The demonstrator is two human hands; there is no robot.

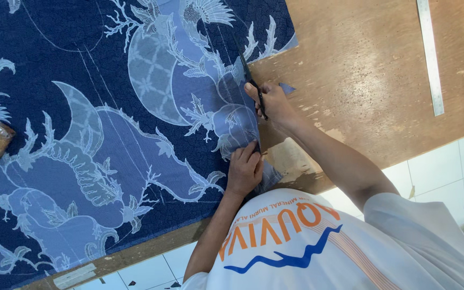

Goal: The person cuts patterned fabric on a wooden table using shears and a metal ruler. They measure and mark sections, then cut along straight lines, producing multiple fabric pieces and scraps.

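R hand [273, 103] clamped on black scissors [249, 75], blades in blue batik cloth [108, 134] on wooden table [361, 70]; handles mostly hidden. L hand [244, 171] flat, fingers together, pinning cloth edge.

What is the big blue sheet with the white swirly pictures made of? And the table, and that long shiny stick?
The blue sheet looks like woven cotton cloth: matte, soft, creasing under the left hand while the right hand works scissors through it. The table seems to be plywood, brown with worn pale scuffs. The long stick looks like a metal ruler, thin, grey and slightly shiny.
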